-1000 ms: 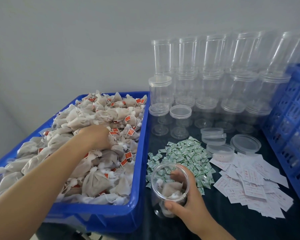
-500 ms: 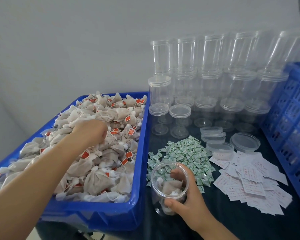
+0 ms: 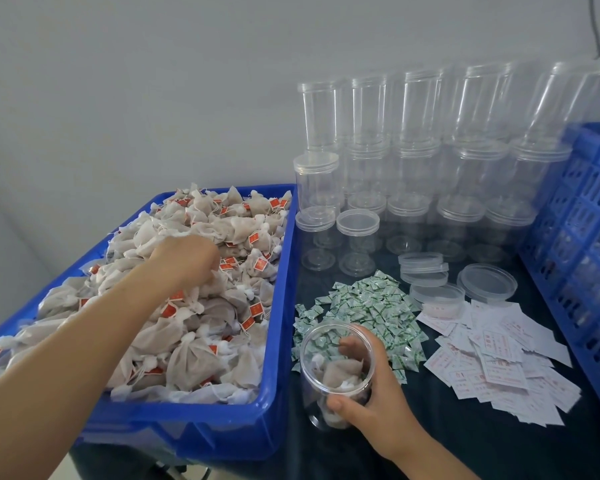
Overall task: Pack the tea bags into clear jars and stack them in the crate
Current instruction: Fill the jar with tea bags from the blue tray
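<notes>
Dark tabletop point(image 3: 465, 445): gripped jar point(image 3: 336, 372) stands upright, mouth up.

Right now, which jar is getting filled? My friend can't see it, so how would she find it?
Start at the big blue bin heaped with tea bags. Just past its near right corner, on the dark cloth by the green sachets, stands an open jar gripped by the right hand. It alone has no lid and holds tea bags; the stacked jars behind are empty.
</notes>
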{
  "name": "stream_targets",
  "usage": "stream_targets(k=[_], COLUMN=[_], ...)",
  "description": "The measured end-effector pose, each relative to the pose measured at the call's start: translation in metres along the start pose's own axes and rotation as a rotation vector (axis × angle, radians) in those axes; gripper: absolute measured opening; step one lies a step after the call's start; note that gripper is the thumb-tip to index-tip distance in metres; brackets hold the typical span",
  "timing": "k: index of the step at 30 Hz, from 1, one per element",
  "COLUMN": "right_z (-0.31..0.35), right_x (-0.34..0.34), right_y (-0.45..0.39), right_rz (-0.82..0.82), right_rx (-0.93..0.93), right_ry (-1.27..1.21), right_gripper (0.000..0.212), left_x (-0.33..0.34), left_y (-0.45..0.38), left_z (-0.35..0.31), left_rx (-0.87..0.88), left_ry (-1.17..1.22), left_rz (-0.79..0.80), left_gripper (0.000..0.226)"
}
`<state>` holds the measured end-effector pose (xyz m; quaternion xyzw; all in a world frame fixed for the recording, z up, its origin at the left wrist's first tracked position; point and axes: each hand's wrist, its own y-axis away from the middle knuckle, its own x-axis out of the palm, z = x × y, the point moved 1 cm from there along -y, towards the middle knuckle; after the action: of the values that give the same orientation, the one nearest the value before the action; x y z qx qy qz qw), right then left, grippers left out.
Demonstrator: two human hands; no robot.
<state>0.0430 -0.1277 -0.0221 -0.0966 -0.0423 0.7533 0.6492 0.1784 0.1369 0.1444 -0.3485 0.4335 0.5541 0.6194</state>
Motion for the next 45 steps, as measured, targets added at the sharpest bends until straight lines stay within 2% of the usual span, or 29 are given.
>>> stream_targets(k=[3, 5, 11, 18, 24, 29, 39, 45], right_z=[0.000, 0.000, 0.002, 0.000, -0.001, 0.001, 0.002, -0.003], right_x=[0.000, 0.001, 0.002, 0.001, 0.002, 0.002, 0.003, 0.003], right_y=[0.000, 0.001, 0.001, 0.000, 0.000, 0.000, 0.000, 0.000], right_rz=[-0.002, -0.003, -0.003, -0.002, -0.002, -0.012, -0.013, -0.016], right_rx=[-0.004, -0.007, 0.000, -0.011, -0.025, -0.022, -0.044, -0.056], right_ry=[0.000, 0.004, 0.002, 0.050, 0.054, 0.048, 0.021, 0.006], right_gripper=[0.090, 0.090, 0.088, 0.083, 0.082, 0.083, 0.082, 0.082], left_x=[-0.015, -0.024, -0.040, -0.059, -0.075, -0.085, -0.092, -0.078], left_y=[0.000, 0.004, 0.015, 0.025, 0.036, 0.053, 0.074, 0.087], left_z=[0.000, -0.001, -0.013, -0.018, -0.025, -0.040, -0.071, -0.099], left_rx=[0.031, 0.060, 0.119, 0.116, 0.128, 0.199, 0.324, 0.445], left_ry=[0.261, 0.377, 0.514, 0.598, 0.740, 0.871, 0.846, 0.833], left_rz=[-0.062, -0.099, -0.200, -0.359, -0.421, -0.399, -0.478, -0.352], left_gripper=[0.007, 0.017, 0.025, 0.020, 0.017, 0.016, 0.018, 0.033])
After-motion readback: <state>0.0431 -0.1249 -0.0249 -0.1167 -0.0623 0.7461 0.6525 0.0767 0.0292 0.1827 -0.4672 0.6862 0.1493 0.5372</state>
